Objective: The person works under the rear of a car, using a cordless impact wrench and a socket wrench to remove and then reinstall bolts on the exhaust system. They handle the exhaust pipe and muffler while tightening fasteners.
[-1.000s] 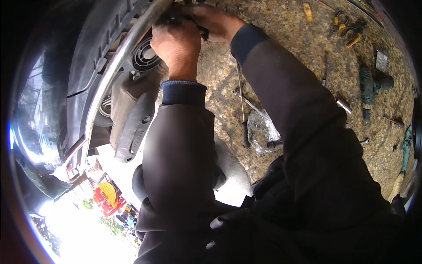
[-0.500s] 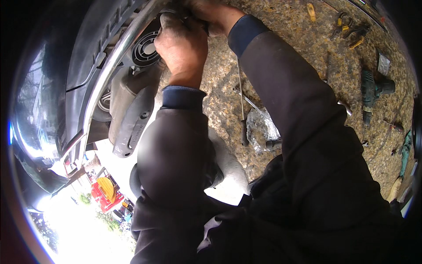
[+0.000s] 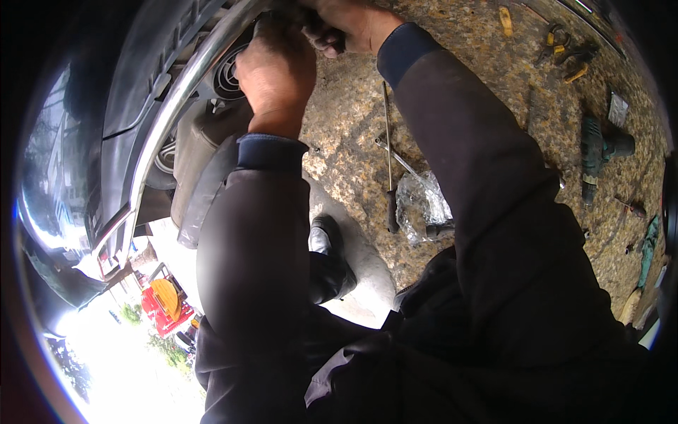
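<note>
Nearest the camera, two dark sleeves with navy cuffs: left sleeve [image 3: 254, 233] running straight up the view, right sleeve [image 3: 487, 177] slanting inward from the lower right. A dark shoe [image 3: 328, 240] shows between them. Beyond the cuffs, both hands meet at the top, close beside the vehicle [image 3: 134, 106], which fills the left side of the view. Left hand [image 3: 277, 81], back toward the camera, fingers bent out of sight; its hold and how far it is closed cannot be told. Right hand [image 3: 353, 28] just beside it, fingers curled and darkened; any object within them is hidden in shadow. Next to the left hand, a round grille [image 3: 227, 76], partly covered; below it, a grey muffler [image 3: 201, 159]; a bright metal rail [image 3: 159, 134] curves along the body. On the speckled ground [image 3: 339, 120]: a long screwdriver [image 3: 388, 152], clear plastic wrap [image 3: 420, 201], a green power drill [image 3: 592, 152], yellow-and-black pliers [image 3: 551, 44]. Farthest, lower left, a red-and-yellow object [image 3: 166, 300] against glaring daylight.
</note>
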Demonstrator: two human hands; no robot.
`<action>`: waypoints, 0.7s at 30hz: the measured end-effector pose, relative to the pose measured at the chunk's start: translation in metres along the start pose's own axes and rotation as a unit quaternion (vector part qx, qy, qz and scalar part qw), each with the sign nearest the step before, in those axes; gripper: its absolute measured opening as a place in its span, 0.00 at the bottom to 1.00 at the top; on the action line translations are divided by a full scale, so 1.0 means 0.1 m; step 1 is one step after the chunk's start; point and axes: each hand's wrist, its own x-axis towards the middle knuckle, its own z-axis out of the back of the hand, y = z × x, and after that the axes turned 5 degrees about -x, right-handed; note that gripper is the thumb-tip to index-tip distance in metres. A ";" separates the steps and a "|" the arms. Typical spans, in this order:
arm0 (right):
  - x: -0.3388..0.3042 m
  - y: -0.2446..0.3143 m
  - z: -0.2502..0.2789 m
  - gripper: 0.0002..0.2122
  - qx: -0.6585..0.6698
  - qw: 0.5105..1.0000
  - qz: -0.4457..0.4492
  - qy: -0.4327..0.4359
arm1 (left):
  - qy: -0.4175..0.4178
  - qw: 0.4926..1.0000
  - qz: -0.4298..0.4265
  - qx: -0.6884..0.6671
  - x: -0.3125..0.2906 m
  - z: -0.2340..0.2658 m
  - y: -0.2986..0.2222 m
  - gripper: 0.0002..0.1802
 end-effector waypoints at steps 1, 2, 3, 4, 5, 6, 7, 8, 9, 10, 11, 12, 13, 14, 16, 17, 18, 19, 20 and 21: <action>0.01 -0.01 0.03 0.18 -0.012 1.000 0.005 0.016 | 0.014 0.999 0.017 0.035 0.01 -0.03 -0.02 0.12; 0.02 -0.03 0.05 0.18 -0.022 0.999 0.009 0.031 | -0.004 1.000 -0.009 0.013 0.00 -0.05 -0.03 0.16; 0.02 -0.04 0.07 0.18 -0.029 0.998 0.011 0.050 | 0.004 1.000 0.015 0.014 -0.01 -0.07 -0.04 0.16; 0.02 -0.05 0.08 0.19 -0.038 0.998 0.022 0.052 | 0.009 0.999 0.036 0.011 0.00 -0.10 -0.05 0.15; 0.02 -0.06 0.10 0.19 -0.050 0.997 0.035 0.051 | -0.019 1.000 0.024 0.008 0.01 -0.14 -0.05 0.16; 0.01 -0.07 0.09 0.19 -0.060 0.996 0.045 0.052 | 0.003 0.998 0.063 0.014 0.02 -0.17 -0.06 0.16; -0.01 -0.08 0.09 0.18 -0.080 0.995 0.054 0.039 | -0.005 0.997 0.071 0.022 0.03 -0.19 -0.06 0.16; -0.02 -0.09 0.09 0.16 -0.100 0.992 0.065 0.025 | -0.015 0.997 0.077 0.029 0.06 -0.21 -0.07 0.16; -0.03 -0.09 0.08 0.16 -0.121 0.990 0.076 0.011 | -0.013 0.997 0.059 0.049 0.07 -0.22 -0.07 0.15; -0.05 -0.10 0.07 0.16 -0.133 0.987 0.089 -0.002 | -0.012 0.997 0.042 0.070 0.07 -0.20 -0.07 0.14; -0.06 -0.11 0.06 0.17 -0.144 0.984 0.103 -0.016 | 0.026 0.993 0.041 0.108 0.08 -0.18 -0.07 0.13; -0.07 -0.11 0.07 0.18 -0.154 0.981 0.117 -0.031 | 0.014 0.982 0.144 -0.123 0.05 -0.15 -0.07 0.12; -0.08 -0.11 0.07 0.19 -0.153 0.980 0.128 -0.020 | 0.038 0.908 0.255 -0.329 0.00 -0.09 -0.06 0.11; -0.08 -0.11 0.09 0.20 -0.153 0.978 0.138 -0.011 | 0.061 0.779 0.348 -0.518 -0.06 -0.04 -0.06 0.10; -0.09 -0.11 0.11 0.22 -0.164 0.977 0.134 -0.005 | 0.103 0.494 0.440 -0.743 -0.12 0.05 -0.04 0.11; -0.08 -0.11 0.11 0.22 -0.154 0.979 0.131 0.000 | 0.134 0.366 0.428 -0.816 -0.14 0.08 -0.02 0.14; -0.09 -0.11 0.11 0.22 -0.145 0.981 0.129 0.005 | 0.145 0.321 0.426 -0.833 -0.15 0.10 -0.01 0.14; -0.09 -0.10 0.10 0.22 -0.134 0.983 0.125 0.010 | 0.168 0.262 0.401 -0.862 -0.15 0.10 0.00 0.14; -0.09 -0.10 0.10 0.22 -0.126 0.985 0.121 -0.003 | 0.186 0.192 0.378 -0.886 -0.16 0.11 0.02 0.14; -0.10 -0.10 0.09 0.21 -0.119 0.986 0.118 -0.017 | 0.203 0.180 0.352 -0.896 -0.16 0.09 0.03 0.14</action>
